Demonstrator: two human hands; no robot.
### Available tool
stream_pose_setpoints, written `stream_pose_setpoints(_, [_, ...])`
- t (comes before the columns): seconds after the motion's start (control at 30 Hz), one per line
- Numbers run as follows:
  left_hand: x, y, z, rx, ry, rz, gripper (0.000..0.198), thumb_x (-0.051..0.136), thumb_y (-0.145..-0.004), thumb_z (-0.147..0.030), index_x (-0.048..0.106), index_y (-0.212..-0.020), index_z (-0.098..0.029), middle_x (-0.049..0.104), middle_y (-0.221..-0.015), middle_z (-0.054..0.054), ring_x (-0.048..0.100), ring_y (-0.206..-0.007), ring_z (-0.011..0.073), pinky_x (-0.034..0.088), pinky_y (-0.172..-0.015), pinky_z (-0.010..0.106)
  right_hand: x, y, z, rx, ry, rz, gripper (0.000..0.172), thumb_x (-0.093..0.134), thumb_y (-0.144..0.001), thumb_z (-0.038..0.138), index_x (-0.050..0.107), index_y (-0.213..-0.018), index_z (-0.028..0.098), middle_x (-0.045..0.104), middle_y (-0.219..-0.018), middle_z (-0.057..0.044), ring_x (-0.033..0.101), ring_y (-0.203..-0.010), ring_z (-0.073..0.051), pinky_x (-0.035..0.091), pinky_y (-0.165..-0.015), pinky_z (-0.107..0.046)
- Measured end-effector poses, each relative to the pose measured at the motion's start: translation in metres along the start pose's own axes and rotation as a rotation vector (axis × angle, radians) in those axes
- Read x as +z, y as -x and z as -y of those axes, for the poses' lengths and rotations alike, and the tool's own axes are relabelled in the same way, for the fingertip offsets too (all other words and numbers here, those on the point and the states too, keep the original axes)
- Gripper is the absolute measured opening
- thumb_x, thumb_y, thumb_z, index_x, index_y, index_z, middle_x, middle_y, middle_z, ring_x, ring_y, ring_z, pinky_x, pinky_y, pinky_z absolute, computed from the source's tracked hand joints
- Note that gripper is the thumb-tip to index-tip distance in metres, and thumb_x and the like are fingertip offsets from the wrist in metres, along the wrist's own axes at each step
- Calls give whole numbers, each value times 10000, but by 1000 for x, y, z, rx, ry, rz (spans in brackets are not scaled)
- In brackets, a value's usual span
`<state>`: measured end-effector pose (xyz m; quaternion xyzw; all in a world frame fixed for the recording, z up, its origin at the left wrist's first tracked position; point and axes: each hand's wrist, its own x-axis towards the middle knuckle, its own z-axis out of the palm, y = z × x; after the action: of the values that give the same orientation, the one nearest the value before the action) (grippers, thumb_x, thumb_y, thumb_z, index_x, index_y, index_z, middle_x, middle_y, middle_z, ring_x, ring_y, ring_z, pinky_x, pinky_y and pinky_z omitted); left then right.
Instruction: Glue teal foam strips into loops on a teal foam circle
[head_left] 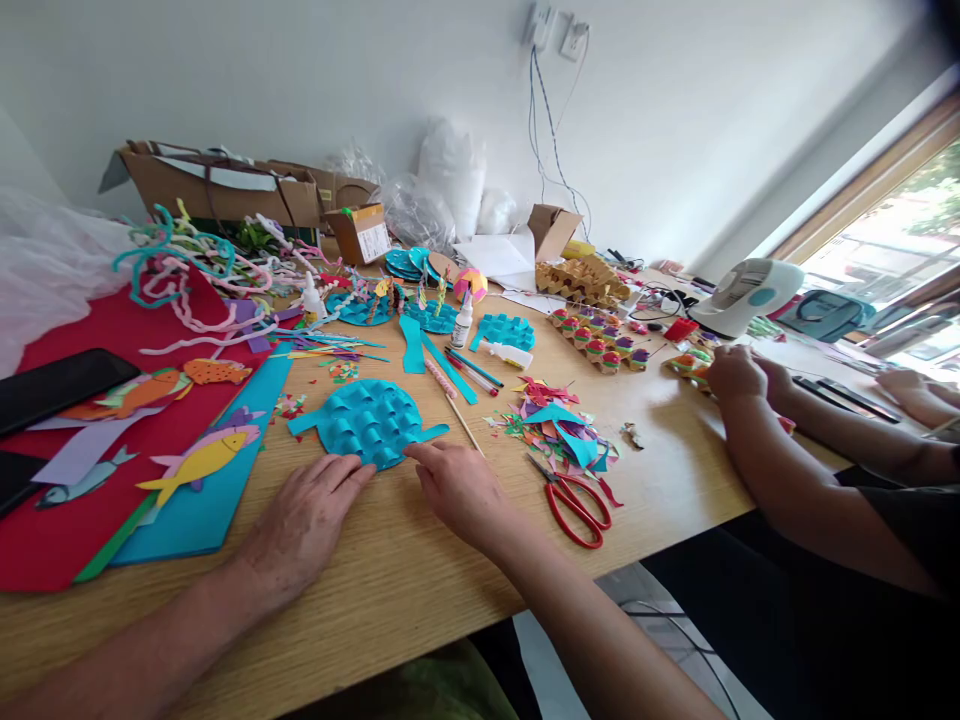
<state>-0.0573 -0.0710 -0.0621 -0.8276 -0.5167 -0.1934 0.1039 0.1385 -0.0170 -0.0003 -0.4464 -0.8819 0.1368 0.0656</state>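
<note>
In front of me lies a round blue paper craft (371, 415) with rows of raised paper loops and a strip sticking out at each side. My left hand (311, 510) rests flat by its near edge, fingers stretched out and their tips touching the rim. On the other side, my right hand (457, 490) has its index finger extended to the near right rim, close to the right strip; its other fingers are partly hidden. Neither hand lifts the craft. A thin wooden stick (463, 424) lies just beyond my right hand.
Red-handled scissors (576, 508) and a paper scrap pile (566, 430) lie to the right. Coloured sheets (195, 520) with paper fish cover the left. Glue bottles (463, 322), pens (475, 370) and egg cartons (600, 340) stand farther back. A co-worker's hands (739, 375) work at right.
</note>
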Motion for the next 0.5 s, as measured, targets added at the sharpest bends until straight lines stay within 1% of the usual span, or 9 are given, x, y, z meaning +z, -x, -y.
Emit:
stream_pose_setpoints(0.1, [-1, -2, -1, 27, -24, -6, 474, 299, -776, 12, 592, -1116, -138, 623, -1030, 105, 548, -944, 230, 499, -782, 380, 6, -9, 3, 7, 95, 74, 360, 360, -861, 165, 571, -1135, 268, 672, -927, -55, 627, -822, -184, 393, -651, -251])
stream_pose_setpoints(0.2, [-1, -2, -1, 39, -33, -14, 458, 313, -778, 14, 595, -1108, -133, 623, -1014, 107, 551, -926, 234, 499, -760, 375, 10, -12, 2, 0, 139, 100, 394, 327, -860, 167, 533, -1176, 280, 669, -943, -55, 627, -808, -191, 389, -629, -259])
stream_pose_setpoints(0.33, [-1, -3, -1, 35, -36, -12, 449, 341, -771, 19, 591, -1110, -136, 619, -1025, 102, 548, -934, 234, 489, -769, 367, 16, -12, 0, -8, 175, 93, 378, 310, -853, 170, 552, -1121, 280, 661, -918, -49, 624, -745, -198, 377, -585, -265])
stream_pose_setpoints(0.5, [-3, -4, -1, 43, -35, 3, 456, 330, -770, 33, 590, -1104, -137, 623, -1015, 94, 554, -916, 226, 489, -762, 360, 20, -9, 0, -13, 190, 73, 341, 321, -854, 183, 556, -1083, 275, 648, -919, -41, 616, -705, -179, 360, -559, -252])
